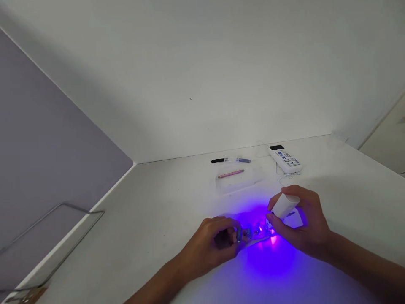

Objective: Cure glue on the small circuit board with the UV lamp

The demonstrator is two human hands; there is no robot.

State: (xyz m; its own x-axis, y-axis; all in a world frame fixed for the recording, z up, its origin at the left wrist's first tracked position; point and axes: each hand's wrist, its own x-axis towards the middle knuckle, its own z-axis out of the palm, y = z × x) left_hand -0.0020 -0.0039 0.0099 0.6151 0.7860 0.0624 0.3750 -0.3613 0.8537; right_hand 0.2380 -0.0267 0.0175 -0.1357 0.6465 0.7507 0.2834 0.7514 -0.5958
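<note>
My right hand (311, 223) is closed around a small white handheld UV lamp (286, 204), tilted with its lower end toward the table. Violet-blue light from it spreads over a row of small glossy pieces (248, 233), which look like artificial nails on a pale strip. At the left end of this row, my left hand (210, 240) pinches one of the bluish-grey pieces between thumb and fingers. The lamp's lit end is close above the row's right part; glare hides whether they touch. Behind my right fingers, a white flat piece (295, 218) is partly visible.
On the white table (152, 198), a pink pen-like stick (230, 173) lies on a clear sheet or tray (238, 185). Behind it is a slim tool with dark ends (218, 160). A white printed device (287, 161) with a cord stands back right. Walls border the table.
</note>
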